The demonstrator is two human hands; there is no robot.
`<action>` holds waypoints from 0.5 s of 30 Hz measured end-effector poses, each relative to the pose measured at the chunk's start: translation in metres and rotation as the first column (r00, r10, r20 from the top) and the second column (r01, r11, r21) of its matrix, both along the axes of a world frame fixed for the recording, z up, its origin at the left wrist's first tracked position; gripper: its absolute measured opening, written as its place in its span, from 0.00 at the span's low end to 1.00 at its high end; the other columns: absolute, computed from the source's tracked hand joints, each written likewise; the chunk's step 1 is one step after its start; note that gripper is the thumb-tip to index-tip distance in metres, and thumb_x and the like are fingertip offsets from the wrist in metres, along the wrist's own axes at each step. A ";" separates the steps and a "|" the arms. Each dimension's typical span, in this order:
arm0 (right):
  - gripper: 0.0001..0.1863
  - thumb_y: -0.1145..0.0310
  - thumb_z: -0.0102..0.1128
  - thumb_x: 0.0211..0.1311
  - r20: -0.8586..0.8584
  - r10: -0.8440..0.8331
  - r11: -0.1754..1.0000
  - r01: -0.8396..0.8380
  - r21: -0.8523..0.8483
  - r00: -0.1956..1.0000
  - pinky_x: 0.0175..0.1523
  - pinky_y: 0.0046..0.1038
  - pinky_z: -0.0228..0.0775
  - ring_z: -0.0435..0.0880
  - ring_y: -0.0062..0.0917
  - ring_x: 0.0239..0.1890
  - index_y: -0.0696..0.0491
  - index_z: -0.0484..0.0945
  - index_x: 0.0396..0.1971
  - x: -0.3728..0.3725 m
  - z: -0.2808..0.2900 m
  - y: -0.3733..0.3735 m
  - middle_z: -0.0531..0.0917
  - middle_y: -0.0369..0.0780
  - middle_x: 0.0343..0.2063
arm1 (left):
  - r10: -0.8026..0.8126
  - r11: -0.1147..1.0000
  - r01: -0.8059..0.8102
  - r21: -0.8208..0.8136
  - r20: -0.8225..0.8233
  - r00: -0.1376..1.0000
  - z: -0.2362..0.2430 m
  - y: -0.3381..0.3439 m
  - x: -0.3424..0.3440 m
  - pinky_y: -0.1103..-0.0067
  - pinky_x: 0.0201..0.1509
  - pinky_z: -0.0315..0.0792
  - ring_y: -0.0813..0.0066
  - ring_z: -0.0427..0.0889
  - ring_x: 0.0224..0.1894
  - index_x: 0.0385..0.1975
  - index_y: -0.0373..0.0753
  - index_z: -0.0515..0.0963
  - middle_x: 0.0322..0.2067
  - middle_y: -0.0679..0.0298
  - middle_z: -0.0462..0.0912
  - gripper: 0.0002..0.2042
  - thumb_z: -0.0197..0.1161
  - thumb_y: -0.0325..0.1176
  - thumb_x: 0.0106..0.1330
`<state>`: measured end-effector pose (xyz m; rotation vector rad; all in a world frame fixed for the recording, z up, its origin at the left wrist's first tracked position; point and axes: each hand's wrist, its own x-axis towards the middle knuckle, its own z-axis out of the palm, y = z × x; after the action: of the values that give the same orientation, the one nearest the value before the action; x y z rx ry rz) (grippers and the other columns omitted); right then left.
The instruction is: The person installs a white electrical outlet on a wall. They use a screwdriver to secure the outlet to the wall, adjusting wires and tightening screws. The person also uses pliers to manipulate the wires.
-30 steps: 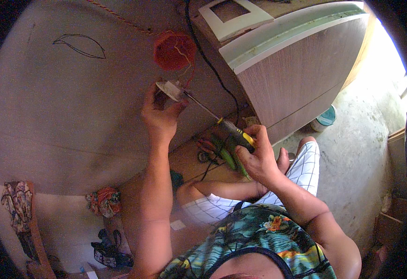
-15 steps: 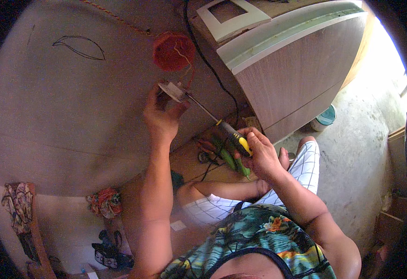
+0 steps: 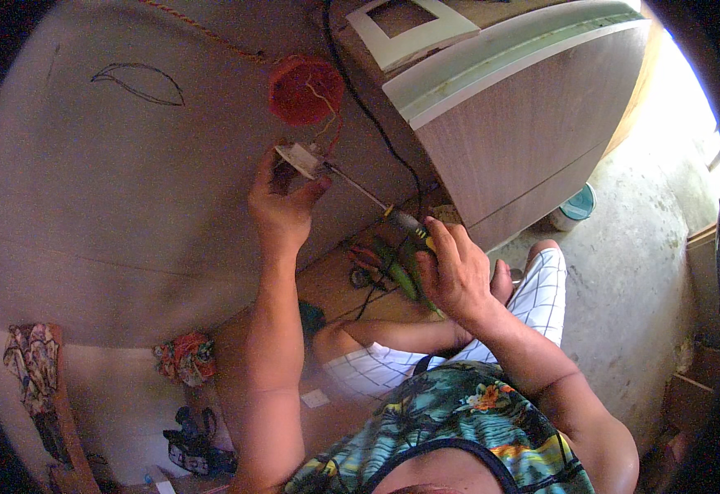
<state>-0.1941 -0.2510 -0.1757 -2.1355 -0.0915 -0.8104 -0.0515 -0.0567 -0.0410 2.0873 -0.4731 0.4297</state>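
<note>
My left hand point(image 3: 284, 206) grips a white electrical socket point(image 3: 300, 160) by its edges, in front of the wall. Red and yellow wires point(image 3: 327, 123) run from the socket up into a red wall box point(image 3: 298, 89). My right hand point(image 3: 457, 276) is closed round the handle of a screwdriver point(image 3: 405, 221), black with yellow. Its long metal shaft slants up to the left, and the tip meets the side of the socket. Fingers cover most of the handle.
A black cable point(image 3: 376, 123) hangs down beside a wood-faced cabinet point(image 3: 516, 132). On top of the cabinet lies a white square frame point(image 3: 409, 53). Green-handled tools point(image 3: 401, 278) lie below my hands, near my bent leg. A bucket point(image 3: 574, 210) stands on the concrete floor.
My right hand has turned and shifted its grip on the screwdriver, now covering more of the handle. My left hand and the socket have moved slightly left.
</note>
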 end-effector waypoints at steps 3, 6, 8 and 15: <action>0.27 0.66 0.65 0.62 -0.095 0.062 0.997 -0.066 -0.043 0.994 0.39 0.42 0.78 0.84 0.45 0.38 0.56 0.72 0.61 -0.002 0.006 -0.003 0.80 0.49 0.39 | 0.000 1.000 0.000 -0.001 -0.011 1.000 -0.001 0.001 0.001 0.69 0.66 0.74 0.62 0.82 0.60 0.64 0.29 0.70 0.55 0.51 0.82 0.35 0.77 0.20 0.53; 0.23 0.65 0.60 0.67 -0.053 0.123 0.986 -0.116 0.122 0.991 0.41 0.39 0.79 0.85 0.42 0.38 0.56 0.73 0.60 0.003 -0.004 0.000 0.81 0.50 0.39 | -0.012 1.000 0.011 0.025 0.016 1.000 0.000 -0.002 0.002 0.69 0.65 0.75 0.62 0.82 0.59 0.64 0.28 0.70 0.55 0.51 0.83 0.35 0.77 0.20 0.53; 0.21 0.64 0.57 0.71 -0.122 0.213 0.916 -0.155 0.370 0.969 0.43 0.36 0.79 0.85 0.38 0.39 0.57 0.74 0.59 0.007 0.000 0.003 0.81 0.50 0.40 | -0.015 0.999 0.014 0.040 0.033 0.999 0.002 0.002 0.002 0.69 0.65 0.75 0.62 0.83 0.58 0.64 0.28 0.70 0.55 0.51 0.83 0.35 0.77 0.20 0.53; 0.20 0.55 0.47 0.79 -0.053 0.661 0.278 -0.179 0.944 0.749 0.42 0.25 0.76 0.81 0.24 0.39 0.53 0.78 0.56 0.012 -0.004 -0.002 0.85 0.42 0.40 | -0.035 0.999 0.034 0.029 0.033 0.999 0.003 0.003 0.008 0.69 0.64 0.76 0.62 0.84 0.57 0.63 0.28 0.70 0.53 0.50 0.84 0.35 0.78 0.20 0.53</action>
<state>-0.1819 -0.2530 -0.1801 -1.0309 0.0115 0.0796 -0.0439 -0.0534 -0.0385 2.0986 -0.5372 0.4405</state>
